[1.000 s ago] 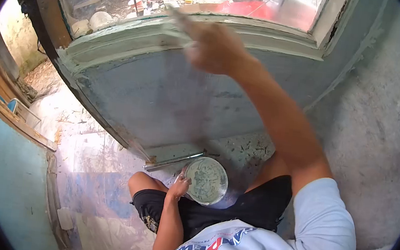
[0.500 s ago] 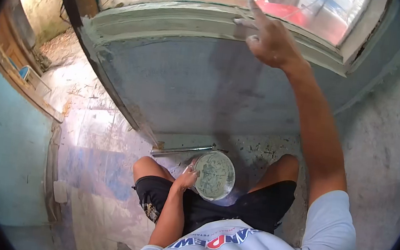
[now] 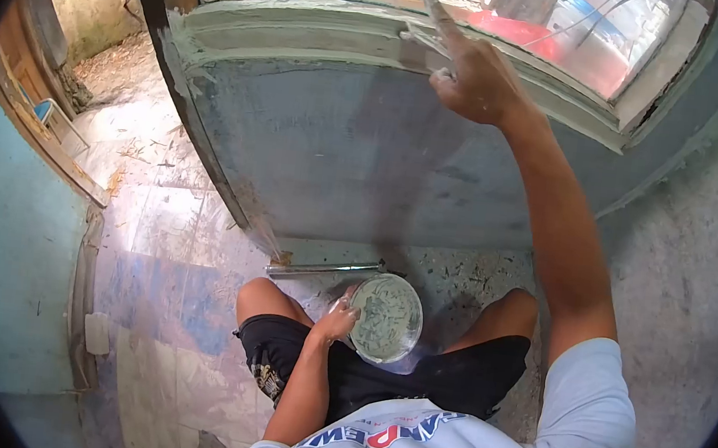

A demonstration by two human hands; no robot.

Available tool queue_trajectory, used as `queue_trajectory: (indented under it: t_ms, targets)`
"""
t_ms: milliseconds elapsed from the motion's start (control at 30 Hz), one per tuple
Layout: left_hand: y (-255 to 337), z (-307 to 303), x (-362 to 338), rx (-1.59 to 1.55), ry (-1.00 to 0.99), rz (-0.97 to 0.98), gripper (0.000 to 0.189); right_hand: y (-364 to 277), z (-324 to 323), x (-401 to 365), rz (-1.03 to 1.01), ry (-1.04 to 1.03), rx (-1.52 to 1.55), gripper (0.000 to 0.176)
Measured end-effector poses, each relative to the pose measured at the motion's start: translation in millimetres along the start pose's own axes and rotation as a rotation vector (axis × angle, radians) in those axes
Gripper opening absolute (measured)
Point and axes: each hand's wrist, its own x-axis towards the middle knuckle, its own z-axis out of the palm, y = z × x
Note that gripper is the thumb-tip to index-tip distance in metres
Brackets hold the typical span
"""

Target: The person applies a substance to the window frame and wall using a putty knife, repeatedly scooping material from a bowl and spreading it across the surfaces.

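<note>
My right hand point(image 3: 477, 77) is raised at the window sill point(image 3: 308, 42), its index finger stretched towards the pane. Its other fingers are bent round a thin, pale, putty-smeared scraper point(image 3: 424, 38), whose full shape is partly hidden. Fresh greenish-grey putty coats the sill's ledges. Between my knees stands a round bucket point(image 3: 408, 352) of thick grey-green putty point(image 3: 384, 314). My left hand point(image 3: 337, 318) grips the bucket's left rim with bent fingers. A small white piece shows by those fingers, too small to name.
A shiny metal tube point(image 3: 323, 269) lies on the floor between the bucket and the grey wall point(image 3: 297, 147). Debris is scattered along the wall's foot. A doorway opens at the left, with a chair point(image 3: 59, 118) beyond it. Window glass is above the sill.
My right hand has shifted slightly left along the sill with the scraper. My view has tilted a little. The left hand stays on the bucket.
</note>
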Motion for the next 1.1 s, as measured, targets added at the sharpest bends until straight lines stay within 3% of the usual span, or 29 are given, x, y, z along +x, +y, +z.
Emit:
queue_trajectory:
  t_ms: [167,267,333,433,600,633,733,767,867,1033,1100]
  targets:
    - [-4.0,0.8,5.6,-0.076,-0.005,0.023,0.073,-24.3,4.6,16.9,-0.061,-0.018,-0.060,0.092]
    - [-20.8,3.7,16.0,0.004,0.059,0.039,0.074,-45.1,25.0,39.0,-0.095,-0.066,-0.030,0.087]
    - [-3.7,-0.7,12.0,-0.049,-0.015,-0.013,0.074,-72.8,17.1,48.7,-0.068,-0.250,-0.047,0.087]
    - [32.6,-1.2,-1.9,-0.044,-0.064,-0.084,0.073,-80.3,2.2,37.6,-0.029,-0.223,0.057,0.085]
    - [9.0,0.7,7.6,-0.097,-0.041,-0.026,0.069,-24.3,-4.0,3.0,0.088,-0.129,0.051,0.083]
    - [-30.3,-0.2,25.8,-0.059,-0.054,0.000,0.062,-6.2,-4.6,-7.7,0.107,-0.088,0.071,0.082]
    - [-5.4,-2.8,12.0,-0.020,-0.044,-0.012,0.056,44.3,-14.8,-42.8,0.194,0.017,-0.002,0.086]
    - [-25.8,-5.5,20.4,0.045,-0.053,-0.021,0.062,62.1,-17.4,-54.6,0.230,0.046,-0.029,0.090]
    - [20.6,-3.6,-4.2,0.018,0.053,-0.090,0.068,117.5,-25.6,-93.3,0.215,0.177,-0.054,0.089]
    - [-28.8,-9.5,7.4,-0.098,0.117,-0.097,0.070,161.3,-53.5,-143.2,0.418,0.129,-0.273,0.084]
    - [-12.9,-12.7,-5.6,0.149,0.126,-0.063,0.067,178.5,-58.9,-162.6,0.485,0.131,-0.345,0.081]
